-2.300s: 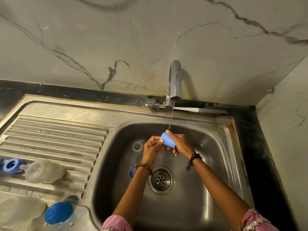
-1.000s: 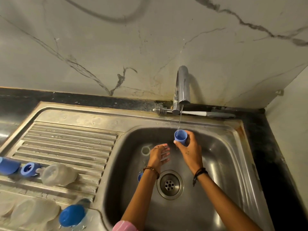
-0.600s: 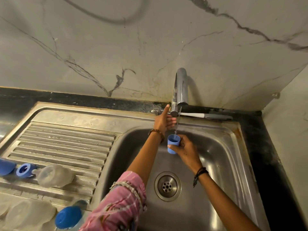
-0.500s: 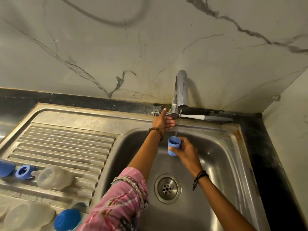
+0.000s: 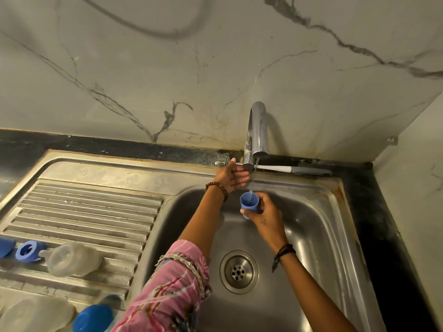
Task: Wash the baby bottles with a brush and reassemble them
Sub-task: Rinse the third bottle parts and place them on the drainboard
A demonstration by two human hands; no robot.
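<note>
My right hand (image 5: pixel 266 215) grips blue cap (image 5: pixel 249 202) by side wall under thin stream; light, stiff, wet-slick. Left hand (image 5: pixel 233 174), fingers relaxed, reaches near tap base (image 5: pixel 248 164).

A: Views on record?
B: One. Head-worn wide-angle camera, above the steel sink (image 5: pixel 318 226), facing forward and down.

A: Range?
B: Close; forearms enter from the bottom edge. Faucet (image 5: pixel 257 133) near centre, marble wall (image 5: pixel 167 68) filling the top, drainboard (image 5: pixel 84 212) at left.
</note>
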